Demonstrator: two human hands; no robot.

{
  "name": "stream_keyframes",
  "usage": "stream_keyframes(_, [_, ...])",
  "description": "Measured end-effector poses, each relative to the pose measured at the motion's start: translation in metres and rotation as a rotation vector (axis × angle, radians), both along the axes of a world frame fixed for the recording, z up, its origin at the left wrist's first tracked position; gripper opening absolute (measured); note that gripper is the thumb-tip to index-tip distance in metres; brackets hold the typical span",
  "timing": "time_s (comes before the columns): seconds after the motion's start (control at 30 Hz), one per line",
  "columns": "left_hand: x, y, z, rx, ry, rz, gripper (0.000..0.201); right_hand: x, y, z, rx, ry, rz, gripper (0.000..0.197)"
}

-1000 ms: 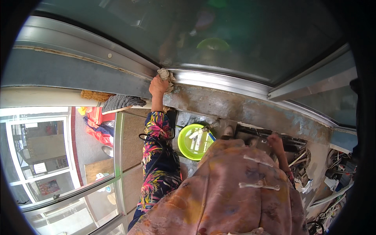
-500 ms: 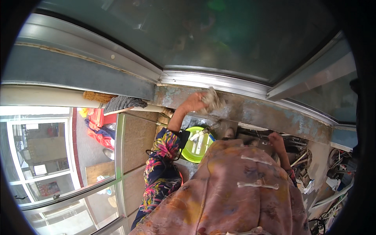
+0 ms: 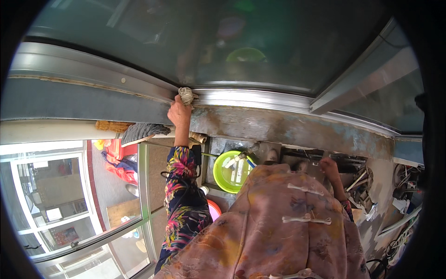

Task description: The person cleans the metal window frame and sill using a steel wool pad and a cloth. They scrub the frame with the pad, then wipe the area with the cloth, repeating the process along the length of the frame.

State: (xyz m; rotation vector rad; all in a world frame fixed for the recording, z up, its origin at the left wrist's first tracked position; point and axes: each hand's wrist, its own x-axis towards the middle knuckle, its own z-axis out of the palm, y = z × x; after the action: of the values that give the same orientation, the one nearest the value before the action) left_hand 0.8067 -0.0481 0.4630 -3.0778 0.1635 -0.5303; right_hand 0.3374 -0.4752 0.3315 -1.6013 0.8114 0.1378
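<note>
My left hand (image 3: 178, 114) grips a crumpled, pale grey rag (image 3: 186, 96). It presses the rag into the left corner of the silver metal window frame (image 3: 260, 98), at the lower edge of a dark glass pane (image 3: 278, 56). Just below the frame runs a worn ledge (image 3: 246, 122) with patchy grey-blue and brown paint, which looks damp in places. On the right, my right hand (image 3: 329, 168) hangs low beside the pink-brown patterned garment, fingers curled. Whatever those fingers may hold is hidden.
A lime-green basin (image 3: 219, 179) with water and a white-headed tool stands on the floor below, beside a pink-red container (image 3: 214, 210). A dark grey mop head (image 3: 144, 132) and a straw-coloured broom (image 3: 113, 126) lie at left. Cables and clutter (image 3: 404, 190) fill the right side.
My left hand has moved left and slightly up with the rag, from over the ledge to the frame's corner. The ledge now looks wetter. My right hand has stayed nearly still.
</note>
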Motion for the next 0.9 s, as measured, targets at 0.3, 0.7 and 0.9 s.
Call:
stream_keyframes(0.3, [0.039,0.011,-0.014,-0.092,0.479,-0.038,0.055,-0.01,-0.004,-0.009,-0.011,0.008,-0.017,0.008])
stream_keyframes(0.7, [0.008,-0.043,-0.017,-0.284,0.67,-0.271,0.064,0.019,-0.001,-0.012,-0.052,0.001,0.086,0.008])
stream_keyframes(0.9, [-0.015,-0.086,-0.007,-0.228,0.678,-0.35,0.059,0.021,-0.004,-0.008,-0.033,-0.016,0.082,0.008])
